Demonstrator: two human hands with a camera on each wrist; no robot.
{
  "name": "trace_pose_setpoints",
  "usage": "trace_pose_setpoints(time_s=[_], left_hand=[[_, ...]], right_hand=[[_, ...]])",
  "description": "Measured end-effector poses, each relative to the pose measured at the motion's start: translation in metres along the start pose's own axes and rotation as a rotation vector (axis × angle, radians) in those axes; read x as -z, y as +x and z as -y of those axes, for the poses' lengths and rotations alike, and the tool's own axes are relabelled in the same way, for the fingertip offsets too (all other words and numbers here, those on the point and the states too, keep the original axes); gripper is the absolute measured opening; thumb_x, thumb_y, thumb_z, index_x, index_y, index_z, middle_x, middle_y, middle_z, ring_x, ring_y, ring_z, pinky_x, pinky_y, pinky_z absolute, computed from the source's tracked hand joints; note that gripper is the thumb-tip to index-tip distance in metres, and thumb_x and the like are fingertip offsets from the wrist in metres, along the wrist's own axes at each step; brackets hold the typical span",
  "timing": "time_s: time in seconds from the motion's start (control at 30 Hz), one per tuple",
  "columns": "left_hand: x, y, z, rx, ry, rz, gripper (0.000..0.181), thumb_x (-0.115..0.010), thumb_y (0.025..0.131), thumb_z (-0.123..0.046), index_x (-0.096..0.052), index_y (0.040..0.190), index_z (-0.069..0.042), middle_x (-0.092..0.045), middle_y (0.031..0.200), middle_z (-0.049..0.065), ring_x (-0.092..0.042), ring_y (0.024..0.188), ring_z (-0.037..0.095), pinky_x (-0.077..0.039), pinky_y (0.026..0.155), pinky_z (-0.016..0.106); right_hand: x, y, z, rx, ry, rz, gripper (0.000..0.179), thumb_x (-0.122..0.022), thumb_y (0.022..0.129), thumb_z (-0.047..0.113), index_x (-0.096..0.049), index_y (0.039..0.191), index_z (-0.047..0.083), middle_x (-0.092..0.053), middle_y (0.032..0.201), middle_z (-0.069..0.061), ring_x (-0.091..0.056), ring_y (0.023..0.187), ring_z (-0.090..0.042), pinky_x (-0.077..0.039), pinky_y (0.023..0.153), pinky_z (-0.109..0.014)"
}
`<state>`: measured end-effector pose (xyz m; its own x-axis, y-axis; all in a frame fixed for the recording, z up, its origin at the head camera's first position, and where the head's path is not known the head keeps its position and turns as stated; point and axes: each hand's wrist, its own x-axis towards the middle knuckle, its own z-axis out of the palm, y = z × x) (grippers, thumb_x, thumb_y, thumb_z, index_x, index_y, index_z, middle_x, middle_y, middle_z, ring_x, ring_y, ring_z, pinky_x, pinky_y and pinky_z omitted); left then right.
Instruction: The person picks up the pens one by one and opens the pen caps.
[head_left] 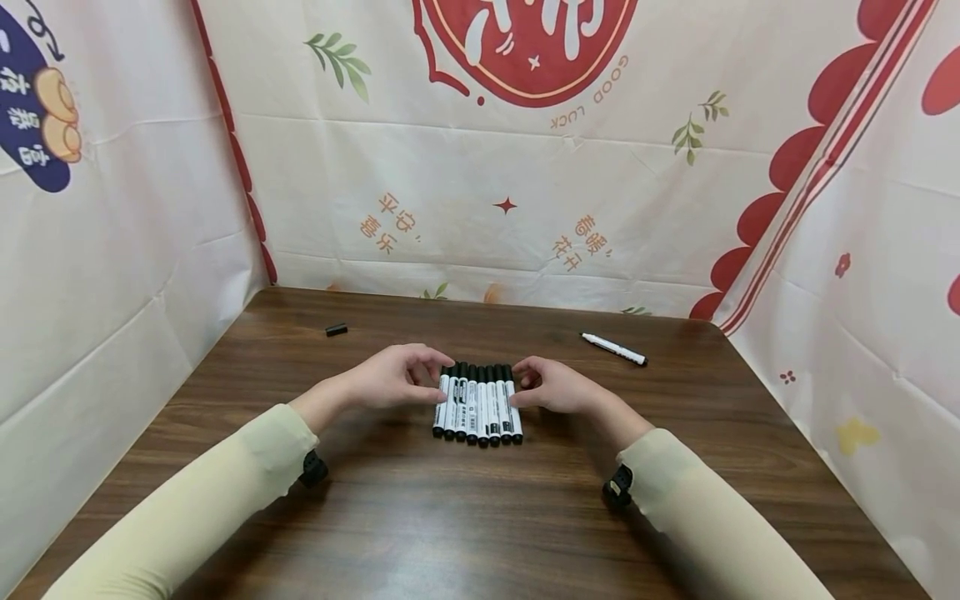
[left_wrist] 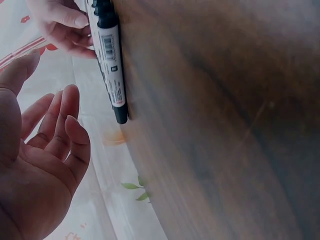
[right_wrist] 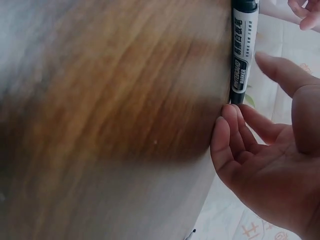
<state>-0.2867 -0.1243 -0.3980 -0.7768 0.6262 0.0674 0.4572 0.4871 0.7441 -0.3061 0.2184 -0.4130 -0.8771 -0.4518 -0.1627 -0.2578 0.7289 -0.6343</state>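
Observation:
Several white whiteboard markers [head_left: 482, 406] with black caps and black ends lie side by side in a tight row on the table. My left hand [head_left: 401, 377] is at the row's left side, fingers spread and gently bent; in the left wrist view that hand [left_wrist: 47, 145] shows a gap to the nearest marker [left_wrist: 111, 67]. On the opposite side is my right hand [head_left: 558, 385]. The right wrist view has its fingertips [right_wrist: 231, 112] right at the capped end of the outermost marker [right_wrist: 245, 50], the thumb held off the barrel.
Farther back on the right, a single uncapped marker [head_left: 615, 348] lies on the brown wooden table [head_left: 420, 517]. A loose black cap [head_left: 337, 329] lies at the back left. Printed white cloth [head_left: 480, 158] hangs behind the table and along both sides.

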Motion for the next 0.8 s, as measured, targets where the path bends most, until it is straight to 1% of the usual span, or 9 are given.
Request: trace_pose_setpoints(time_s=[0.13, 0.27, 0.37, 0.53, 0.7, 0.8], left_hand=[[-0.0042, -0.0003, -0.0006, -0.008, -0.014, 0.012, 0.058, -0.085, 0.099, -0.030, -0.065, 0.150, -0.009, -0.073, 0.122, 0.013, -0.072, 0.096, 0.013, -0.060, 0.088, 0.036], [-0.0057, -0.0008, -0.0008, -0.011, -0.022, 0.020, 0.058, -0.084, 0.100, -0.029, -0.065, 0.150, -0.008, -0.072, 0.125, 0.017, -0.072, 0.096, 0.013, -0.060, 0.087, 0.035], [-0.0065, -0.0012, -0.0009, -0.016, -0.021, 0.020, 0.058, -0.084, 0.100, -0.029, -0.065, 0.150, -0.008, -0.072, 0.125, 0.017, -0.071, 0.096, 0.013, -0.060, 0.087, 0.035], [-0.0080, -0.0020, -0.0018, -0.027, -0.014, 0.016, 0.056, -0.084, 0.100, -0.028, -0.065, 0.149, -0.007, -0.072, 0.125, 0.017, -0.071, 0.095, 0.012, -0.060, 0.085, 0.033], [-0.0082, -0.0025, -0.0035, -0.023, -0.018, 0.009, 0.053, -0.084, 0.100, -0.028, -0.067, 0.148, -0.012, -0.072, 0.126, 0.017, -0.071, 0.094, 0.012, -0.060, 0.084, 0.033], [-0.0077, -0.0030, -0.0046, -0.019, -0.014, 0.000, 0.051, -0.083, 0.100, -0.028, -0.068, 0.147, -0.014, -0.072, 0.125, 0.016, -0.071, 0.095, 0.012, -0.060, 0.084, 0.033]], right_hand=[[-0.0021, 0.0013, 0.0008, -0.017, -0.004, -0.022, 0.066, -0.084, 0.097, 0.032, -0.058, 0.149, 0.000, -0.069, 0.122, -0.013, -0.062, 0.107, -0.022, -0.049, 0.098, -0.040], [-0.0031, 0.0035, -0.0005, -0.028, -0.007, -0.028, 0.065, -0.084, 0.097, 0.030, -0.058, 0.149, 0.000, -0.069, 0.121, -0.012, -0.063, 0.103, -0.021, -0.050, 0.097, -0.040], [-0.0041, 0.0050, -0.0011, -0.040, -0.004, -0.030, 0.065, -0.084, 0.097, 0.029, -0.058, 0.149, 0.001, -0.068, 0.121, -0.012, -0.062, 0.100, -0.020, -0.051, 0.094, -0.038], [-0.0057, 0.0056, 0.0015, -0.055, -0.016, -0.048, 0.063, -0.082, 0.098, 0.028, -0.058, 0.150, 0.001, -0.069, 0.120, -0.011, -0.063, 0.100, -0.020, -0.051, 0.092, -0.037], [-0.0055, 0.0048, -0.0010, -0.050, -0.035, -0.059, 0.058, -0.077, 0.098, 0.020, -0.058, 0.150, 0.001, -0.070, 0.116, -0.010, -0.063, 0.092, -0.019, -0.051, 0.085, -0.035], [-0.0042, 0.0038, -0.0046, -0.044, -0.053, -0.064, 0.057, -0.075, 0.097, 0.015, -0.059, 0.151, 0.004, -0.070, 0.117, -0.011, -0.063, 0.094, -0.019, -0.051, 0.087, -0.036]])
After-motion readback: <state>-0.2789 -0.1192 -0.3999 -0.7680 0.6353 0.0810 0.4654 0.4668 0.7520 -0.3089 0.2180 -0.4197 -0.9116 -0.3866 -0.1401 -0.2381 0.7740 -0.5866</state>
